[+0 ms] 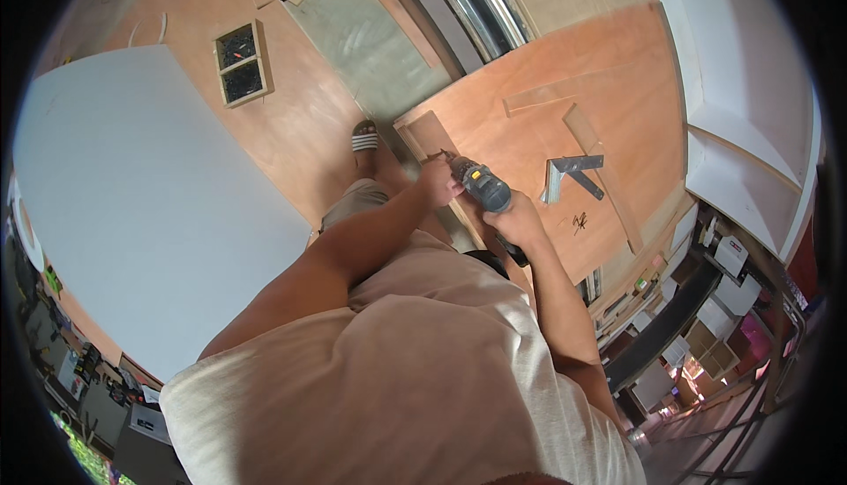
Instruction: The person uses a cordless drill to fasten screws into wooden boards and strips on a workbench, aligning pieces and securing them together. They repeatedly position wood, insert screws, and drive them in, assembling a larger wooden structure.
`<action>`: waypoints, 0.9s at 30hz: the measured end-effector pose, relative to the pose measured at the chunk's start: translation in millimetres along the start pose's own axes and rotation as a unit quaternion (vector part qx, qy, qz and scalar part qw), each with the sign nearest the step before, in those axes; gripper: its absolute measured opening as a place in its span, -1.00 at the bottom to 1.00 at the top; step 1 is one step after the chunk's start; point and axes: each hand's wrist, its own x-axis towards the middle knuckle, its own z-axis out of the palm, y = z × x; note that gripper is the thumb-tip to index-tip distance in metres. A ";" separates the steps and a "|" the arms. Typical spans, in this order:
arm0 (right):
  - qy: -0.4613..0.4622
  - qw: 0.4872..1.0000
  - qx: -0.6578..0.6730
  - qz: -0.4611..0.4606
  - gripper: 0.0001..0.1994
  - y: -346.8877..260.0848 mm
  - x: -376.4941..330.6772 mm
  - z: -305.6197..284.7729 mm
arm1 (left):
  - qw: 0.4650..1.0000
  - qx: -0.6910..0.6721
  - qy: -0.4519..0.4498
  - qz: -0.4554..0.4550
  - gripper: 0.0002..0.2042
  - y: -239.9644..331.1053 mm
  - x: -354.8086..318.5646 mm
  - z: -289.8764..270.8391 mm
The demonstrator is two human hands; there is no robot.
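My right hand (514, 218) grips the handle of a grey cordless drill (483, 187). The drill's tip points at the near corner of a small plywood piece (430, 135) lying on a large plywood sheet (547, 70). My left hand (438, 182) is closed around the front of the drill by the chuck, steadying it against the wood. Both forearms reach forward from my body at the lower edge.
A metal try square (569, 172) and thin wood strips (600, 154) lie on the sheet to the right of the drill. A large white board (132, 194) fills the left. My sandalled foot (364, 139) stands on the floor. A small two-pane wooden frame (241, 63) lies farther off.
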 end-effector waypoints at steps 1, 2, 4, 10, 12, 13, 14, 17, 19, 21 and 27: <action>-0.008 1.000 0.001 0.014 -0.70 -6.8 1.8 -2.3 | 1.000 0.006 -0.009 -0.003 -0.79 1.8 0.1 -0.1; -0.016 0.999 0.001 0.028 -0.70 -11.3 3.4 -4.3 | 1.000 0.013 0.008 -0.003 -0.79 1.1 0.7 1.1; -0.021 0.999 -0.004 0.024 -0.69 -9.3 8.0 -6.1 | 0.998 0.032 0.047 -0.001 -0.79 3.4 -4.8 6.9; -0.028 0.999 -0.016 0.029 -0.65 -20.1 15.2 -9.7 | 0.994 0.090 0.065 0.005 -0.84 12.6 -18.6 15.0; -0.032 0.999 -0.018 0.027 -0.65 -23.9 17.3 -9.8 | 0.997 0.062 0.040 -0.006 -0.85 15.1 -11.4 6.0; -0.037 0.999 -0.018 0.028 -0.64 -27.3 18.7 -10.1 | 0.998 0.048 0.027 -0.011 -0.85 15.9 -7.8 1.6; -0.042 0.999 -0.017 0.029 -0.63 -29.9 19.5 -10.2 | 0.998 0.057 0.031 -0.011 -0.85 14.9 -4.2 -1.9; -0.045 0.997 -0.036 0.044 -0.64 -23.3 21.0 -6.9 | 0.996 0.084 0.015 -0.008 -0.85 15.7 -9.5 0.7; -0.036 0.997 -0.048 0.040 -0.65 -32.0 17.6 -6.2 | 0.994 0.104 -0.031 -0.004 -0.85 14.1 0.4 -14.2; -0.025 0.998 -0.052 0.037 -0.67 -38.7 17.0 -4.9 | 0.995 0.091 -0.027 -0.017 -0.85 15.7 6.8 -17.0; -0.033 0.996 -0.062 0.053 -0.66 -43.5 19.9 -8.8 | 0.995 0.102 0.006 -0.013 -0.84 20.0 -10.5 -4.0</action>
